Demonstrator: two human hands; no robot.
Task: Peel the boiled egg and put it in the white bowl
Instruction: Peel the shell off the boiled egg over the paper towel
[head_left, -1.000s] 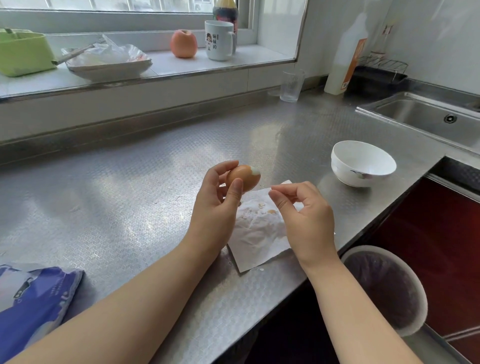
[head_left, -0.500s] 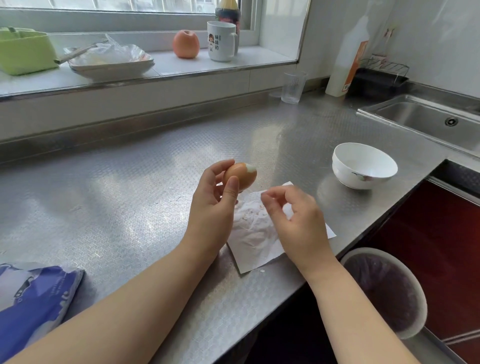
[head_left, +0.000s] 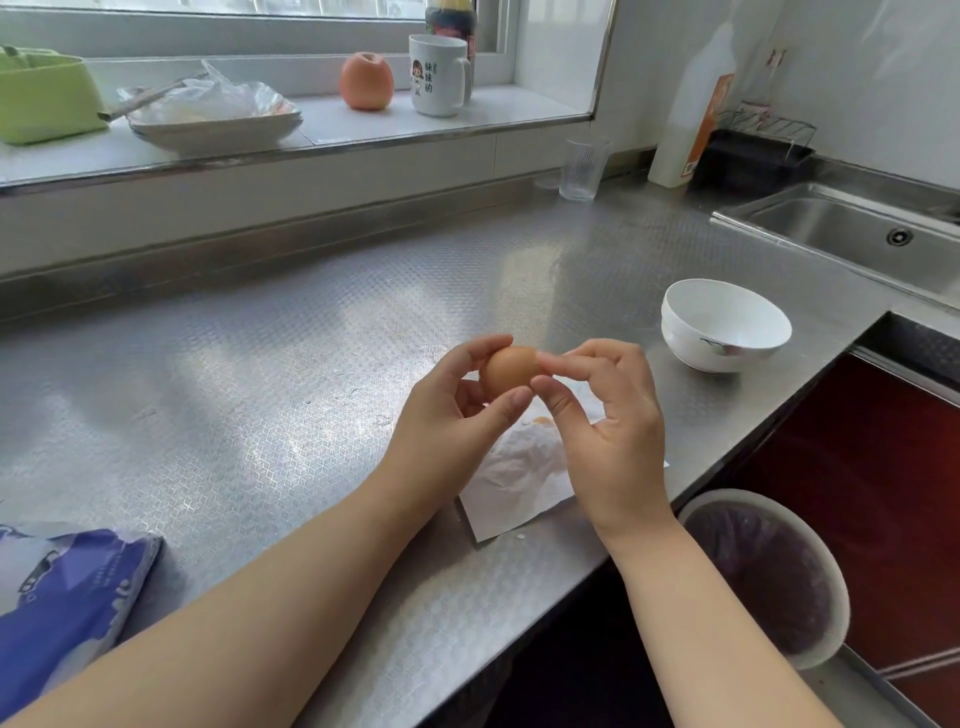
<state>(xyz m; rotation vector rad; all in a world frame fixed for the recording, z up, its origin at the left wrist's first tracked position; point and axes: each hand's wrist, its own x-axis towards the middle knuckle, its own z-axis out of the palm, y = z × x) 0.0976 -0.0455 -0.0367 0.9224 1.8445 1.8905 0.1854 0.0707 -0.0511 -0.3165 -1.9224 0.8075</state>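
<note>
Single head view, looking forward-down, close over counter (head_left: 249, 395).

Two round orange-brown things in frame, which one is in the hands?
The brown-shelled boiled egg, gripped by the left hand and pinched by the right hand above the counter. The orange-pink round fruit sits untouched on the windowsill.

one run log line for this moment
left hand holds egg | right hand pinches shell | bowl empty
</note>
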